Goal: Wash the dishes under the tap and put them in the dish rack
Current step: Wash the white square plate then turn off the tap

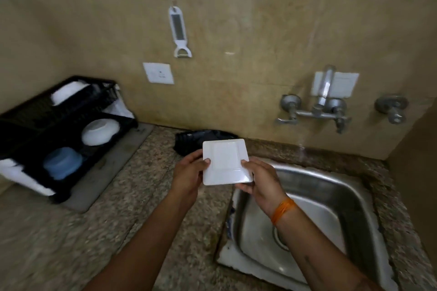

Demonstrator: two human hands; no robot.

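Note:
A small square white plate (224, 160) is held in the air over the counter, just left of the steel sink (331, 196). My left hand (189, 175) grips its left edge with the thumb on top. My right hand (260, 182) grips its lower right corner. The black dish rack (59, 123) stands on the counter at the left. It holds an upturned white bowl (100, 131), an upturned blue bowl (62, 163) and a white dish (68, 92) on its upper tier. The tap (325, 92) juts from the wall above the sink.
A black tray (203, 137) lies on the granite counter behind the plate. A grey mat (113, 165) sits under the rack. A white peeler (178, 30) and a wall socket (158, 73) are on the backsplash. Another valve (392, 106) is at the right.

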